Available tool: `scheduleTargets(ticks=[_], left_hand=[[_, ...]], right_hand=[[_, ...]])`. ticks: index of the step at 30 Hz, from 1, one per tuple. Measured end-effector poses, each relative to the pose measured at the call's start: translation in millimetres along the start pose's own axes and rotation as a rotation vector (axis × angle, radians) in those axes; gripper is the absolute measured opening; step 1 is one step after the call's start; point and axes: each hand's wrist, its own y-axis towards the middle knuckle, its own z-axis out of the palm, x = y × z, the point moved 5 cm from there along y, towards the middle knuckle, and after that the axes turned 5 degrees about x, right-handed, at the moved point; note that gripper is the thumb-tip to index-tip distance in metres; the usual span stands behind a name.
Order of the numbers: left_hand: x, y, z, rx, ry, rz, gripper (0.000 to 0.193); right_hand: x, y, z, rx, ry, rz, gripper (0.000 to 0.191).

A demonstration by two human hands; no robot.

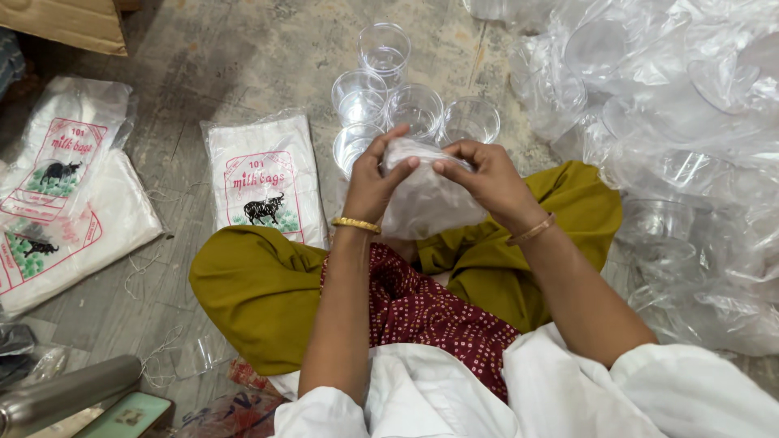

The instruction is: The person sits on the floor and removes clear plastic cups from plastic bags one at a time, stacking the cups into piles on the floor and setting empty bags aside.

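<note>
A crinkled heap of clear plastic wrap [690, 122] fills the right. Flat printed bag packs [264, 178] lie left on rough grey concrete floor [203, 65]. Round clear cups [389, 101] stand beyond. Left hand [375, 182] and right hand [487, 180] pinch a thin translucent bag [422, 199] at centre.

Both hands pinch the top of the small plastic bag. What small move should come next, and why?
Probably pull the thumbs apart to open the bag's mouth: the left hand and right hand pinch the small plastic bag at its shut top edge, with clear plastic cups standing just beyond.
</note>
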Motion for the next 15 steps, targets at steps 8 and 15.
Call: scheduleTargets(ticks=[8, 15], left_hand=[[4.1, -3.9, -1.4, 0.045, -0.146, -0.112, 0.036], [-20.8, 0.2, 9.8, -0.067, 0.167, 0.155, 0.024]], right_hand=[[-3.0, -13.3, -25.7, -0.141, 0.212, -0.165, 0.019], [8.6, -19.7, -25.0, -0.201, 0.027, -0.196, 0.017]])
